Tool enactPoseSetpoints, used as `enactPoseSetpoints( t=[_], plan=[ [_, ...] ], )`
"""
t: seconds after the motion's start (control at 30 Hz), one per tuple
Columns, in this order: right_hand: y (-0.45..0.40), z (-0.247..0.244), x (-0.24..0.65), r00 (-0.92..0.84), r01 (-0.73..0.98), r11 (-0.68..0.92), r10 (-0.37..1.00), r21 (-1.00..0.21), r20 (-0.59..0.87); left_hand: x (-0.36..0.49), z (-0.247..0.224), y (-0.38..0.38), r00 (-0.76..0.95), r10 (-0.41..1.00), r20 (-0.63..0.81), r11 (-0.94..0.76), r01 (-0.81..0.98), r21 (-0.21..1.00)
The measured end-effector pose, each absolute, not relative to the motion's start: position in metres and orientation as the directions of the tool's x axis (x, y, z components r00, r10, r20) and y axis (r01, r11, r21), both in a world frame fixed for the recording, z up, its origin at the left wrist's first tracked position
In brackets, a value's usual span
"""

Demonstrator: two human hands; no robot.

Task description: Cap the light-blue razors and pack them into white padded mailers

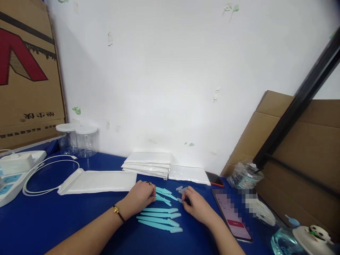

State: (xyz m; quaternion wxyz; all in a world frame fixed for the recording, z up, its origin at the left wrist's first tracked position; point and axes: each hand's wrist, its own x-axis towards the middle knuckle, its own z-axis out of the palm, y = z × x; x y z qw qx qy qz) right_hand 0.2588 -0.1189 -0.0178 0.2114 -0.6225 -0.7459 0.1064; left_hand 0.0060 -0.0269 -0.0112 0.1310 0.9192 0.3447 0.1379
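Razors [159,215] lie by left hand [140,196]; carton [29,101] shows upside-down Chinese writing [39,115].

Tabletop workspace, apparently for light handwork: a flat blue table [34,223] stands against a patchy white wall [159,88], with a white multi-socket power strip [10,187], stacked white plastic packets [147,165] and a large printed brown cardboard carton [29,99].

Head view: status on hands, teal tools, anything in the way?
Left hand at upper teal tools. Right hand at small clear caps. Four more tools laid out nearer the person. Phone close beside right forearm.
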Motion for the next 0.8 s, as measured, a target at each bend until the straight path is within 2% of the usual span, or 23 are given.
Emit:
enactPoseSetpoints(
  t=[0.2,0.37,0.57,0.8],
  plan=[
    [-0.12,-0.015,0.26,-0.107,0.858,0.196,0.972,-0.475,0.207,0.006,-0.005,-0.029,0.731,0.673,0.109,-0.668,0.537,0.515],
    [-0.123,-0.008,0.248,-0.134,0.812,0.272,0.948,-0.516,0.289,0.006,-0.004,-0.03,0.741,0.667,0.069,-0.608,0.489,0.626],
    [-0.122,-0.008,0.238,-0.168,0.832,0.344,0.904,-0.435,0.393,0.005,-0.006,-0.031,0.744,0.667,0.038,-0.543,0.45,0.708],
    [-0.124,-0.007,0.237,-0.153,0.833,0.333,0.906,-0.442,0.395,0.006,-0.004,-0.03,0.74,0.673,0.007,-0.495,0.443,0.748]
  ],
)
